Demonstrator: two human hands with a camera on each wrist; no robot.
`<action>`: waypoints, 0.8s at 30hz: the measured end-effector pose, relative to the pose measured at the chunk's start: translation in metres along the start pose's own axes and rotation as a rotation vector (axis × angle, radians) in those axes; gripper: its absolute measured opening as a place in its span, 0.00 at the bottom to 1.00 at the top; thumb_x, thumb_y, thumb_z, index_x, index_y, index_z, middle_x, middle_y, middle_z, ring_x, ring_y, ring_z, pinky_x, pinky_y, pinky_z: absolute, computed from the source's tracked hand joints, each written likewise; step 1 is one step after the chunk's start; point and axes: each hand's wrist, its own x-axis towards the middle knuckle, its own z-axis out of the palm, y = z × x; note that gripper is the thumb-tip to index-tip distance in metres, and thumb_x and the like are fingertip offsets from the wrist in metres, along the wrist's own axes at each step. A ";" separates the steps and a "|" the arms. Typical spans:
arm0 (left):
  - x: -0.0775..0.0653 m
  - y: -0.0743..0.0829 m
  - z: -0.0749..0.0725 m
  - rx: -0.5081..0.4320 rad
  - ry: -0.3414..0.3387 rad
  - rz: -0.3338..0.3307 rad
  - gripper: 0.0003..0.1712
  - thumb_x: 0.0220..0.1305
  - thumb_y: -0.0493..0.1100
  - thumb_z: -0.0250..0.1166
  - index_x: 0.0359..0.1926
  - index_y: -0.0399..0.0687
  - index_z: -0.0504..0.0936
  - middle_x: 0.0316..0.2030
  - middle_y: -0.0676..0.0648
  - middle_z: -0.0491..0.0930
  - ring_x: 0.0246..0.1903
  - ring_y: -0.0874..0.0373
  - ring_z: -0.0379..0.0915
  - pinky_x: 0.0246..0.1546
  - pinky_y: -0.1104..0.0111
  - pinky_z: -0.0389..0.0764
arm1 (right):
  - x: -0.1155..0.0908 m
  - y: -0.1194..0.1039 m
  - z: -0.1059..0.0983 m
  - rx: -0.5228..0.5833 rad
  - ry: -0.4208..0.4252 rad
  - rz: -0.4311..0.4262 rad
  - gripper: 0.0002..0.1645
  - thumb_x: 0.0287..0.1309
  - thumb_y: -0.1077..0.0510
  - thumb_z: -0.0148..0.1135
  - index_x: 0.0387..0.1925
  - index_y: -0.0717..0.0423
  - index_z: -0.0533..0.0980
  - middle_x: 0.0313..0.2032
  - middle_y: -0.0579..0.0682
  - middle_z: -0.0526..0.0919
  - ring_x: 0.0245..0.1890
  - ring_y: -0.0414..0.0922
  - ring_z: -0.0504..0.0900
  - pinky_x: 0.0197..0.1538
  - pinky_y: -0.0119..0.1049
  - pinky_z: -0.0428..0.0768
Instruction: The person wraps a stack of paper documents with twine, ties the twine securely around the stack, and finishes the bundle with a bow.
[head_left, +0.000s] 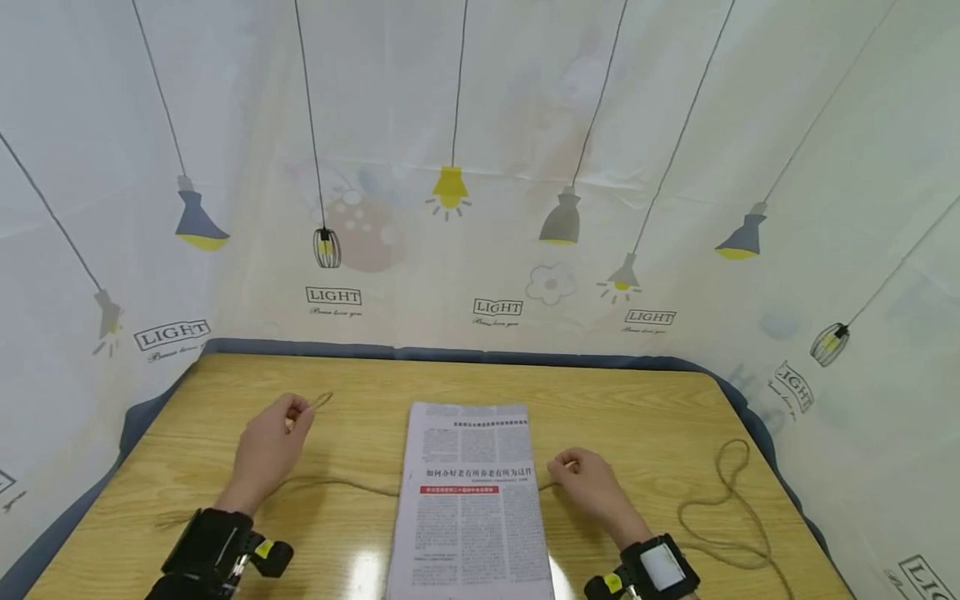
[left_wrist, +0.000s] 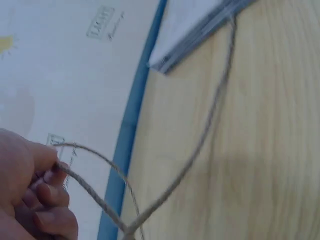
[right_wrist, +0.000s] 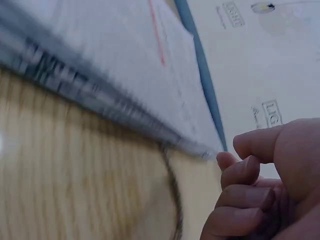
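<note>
Left grip (head_left: 272,454) pinching the twine (left_wrist: 207,125) | right grip (head_left: 596,485) loosely curled, empty, beside the newspaper stack (head_left: 472,529) | twine runs under it, across the surface (head_left: 622,404)!

On the wood-grained table (head_left: 352,379) lie stacked newspapers (head_left: 474,525) and brown twine (left_wrist: 200,144).

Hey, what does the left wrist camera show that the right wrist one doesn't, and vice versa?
Only the left wrist view shows the left hand pinching the twine, two strands leading from it. Only the right wrist view shows the right hand, loosely curled with no twine visible in it, and the red stripe on the newspaper stack. Both show that stack, twine meeting its edge, the wooden table and the printed backdrop.
</note>
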 end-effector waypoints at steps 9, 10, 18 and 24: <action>0.003 0.054 0.012 -0.246 0.013 0.103 0.14 0.73 0.52 0.55 0.46 0.48 0.78 0.38 0.46 0.78 0.20 0.61 0.64 0.19 0.70 0.67 | -0.010 -0.037 0.009 0.170 -0.140 -0.123 0.13 0.66 0.54 0.58 0.38 0.58 0.83 0.33 0.53 0.80 0.31 0.42 0.69 0.33 0.34 0.65; 0.003 0.060 0.014 -0.257 0.014 0.114 0.13 0.72 0.52 0.56 0.46 0.48 0.78 0.38 0.47 0.78 0.21 0.61 0.64 0.20 0.70 0.67 | -0.010 -0.039 0.011 0.168 -0.156 -0.144 0.13 0.67 0.53 0.58 0.38 0.57 0.84 0.35 0.53 0.82 0.31 0.42 0.69 0.33 0.34 0.66; -0.002 0.089 0.037 -0.336 -0.004 0.190 0.09 0.70 0.51 0.59 0.43 0.53 0.80 0.35 0.51 0.77 0.21 0.62 0.63 0.20 0.72 0.65 | -0.010 -0.055 0.030 0.211 -0.214 -0.257 0.15 0.66 0.54 0.59 0.40 0.61 0.84 0.35 0.60 0.84 0.27 0.40 0.69 0.30 0.30 0.64; -0.007 0.102 0.053 -0.363 -0.030 0.265 0.05 0.69 0.49 0.61 0.41 0.56 0.80 0.32 0.55 0.76 0.19 0.64 0.61 0.21 0.73 0.65 | -0.011 -0.062 0.041 0.182 -0.177 -0.352 0.16 0.65 0.48 0.60 0.42 0.55 0.85 0.28 0.54 0.82 0.22 0.36 0.69 0.26 0.26 0.64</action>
